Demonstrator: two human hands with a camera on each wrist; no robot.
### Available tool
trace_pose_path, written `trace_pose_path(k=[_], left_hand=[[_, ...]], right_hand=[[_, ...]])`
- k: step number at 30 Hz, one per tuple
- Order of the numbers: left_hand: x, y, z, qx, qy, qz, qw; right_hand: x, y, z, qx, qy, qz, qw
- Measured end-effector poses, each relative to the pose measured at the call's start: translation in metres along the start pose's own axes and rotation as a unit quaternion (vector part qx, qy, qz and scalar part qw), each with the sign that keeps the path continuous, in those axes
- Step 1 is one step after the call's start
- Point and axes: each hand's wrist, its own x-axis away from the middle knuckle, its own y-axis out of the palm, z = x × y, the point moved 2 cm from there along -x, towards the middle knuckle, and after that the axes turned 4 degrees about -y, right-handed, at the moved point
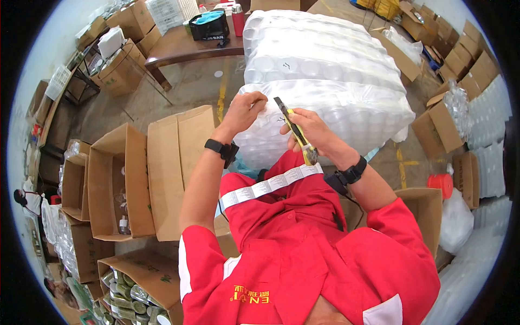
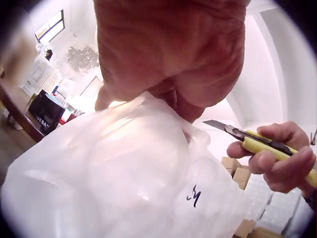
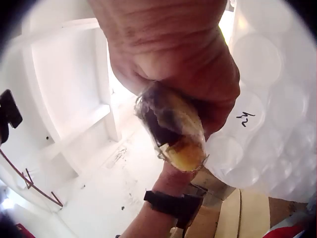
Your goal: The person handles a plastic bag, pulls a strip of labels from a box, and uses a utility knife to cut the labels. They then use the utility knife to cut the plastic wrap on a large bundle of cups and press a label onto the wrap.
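A large clear plastic bag [image 1: 346,100] packed with rows of round containers stands before the person. At its near left corner, my left hand [image 1: 242,115] pinches the bag's film, drawn up into a peak in the left wrist view. My right hand [image 1: 317,130] grips a yellow utility knife [image 2: 265,147] just to the right of it. The knife's dark blade [image 2: 218,125] is out and points toward the left hand, apart from the film in the left wrist view. A small handwritten mark [image 2: 194,196] shows on the plastic.
A strip of printed white labels [image 1: 261,188] lies across the person's lap. Open cardboard boxes [image 1: 111,184] stand at left, one holding filled jars [image 1: 127,298]. Behind is a wooden table [image 1: 179,51] with a black bag [image 1: 210,28] and a red flask [image 1: 238,20].
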Motion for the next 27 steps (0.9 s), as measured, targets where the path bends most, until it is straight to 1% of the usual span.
trace_pose_path(k=[2,6,9,12,18,20,27], left_hand=[[0.000,-0.002,0.008,0.000,-0.042,-0.012,0.999],[-0.004,-0.001,0.005,-0.004,-0.041,-0.024,0.999],[-0.004,0.005,0.004,-0.013,-0.043,-0.016,0.999],[-0.002,0.010,0.003,-0.011,-0.052,0.012,0.999],[0.002,0.011,0.000,0.001,-0.011,0.025,1.000],[0.003,0.012,0.000,-0.031,0.009,0.042,0.999],[0.008,0.022,-0.002,-0.057,0.056,0.090,0.993]], right_hand=[[-0.001,0.001,-0.001,0.016,-0.001,0.009,1.000],[0.002,0.004,-0.010,0.060,0.006,0.020,0.998],[0.002,0.005,-0.011,0.068,0.017,0.018,0.997],[0.000,0.006,-0.010,0.068,0.021,0.014,0.997],[-0.003,0.011,-0.004,0.069,0.028,0.017,0.997],[-0.003,0.012,-0.004,0.073,0.029,0.019,0.997],[-0.006,0.014,-0.002,0.089,0.021,0.019,0.996]])
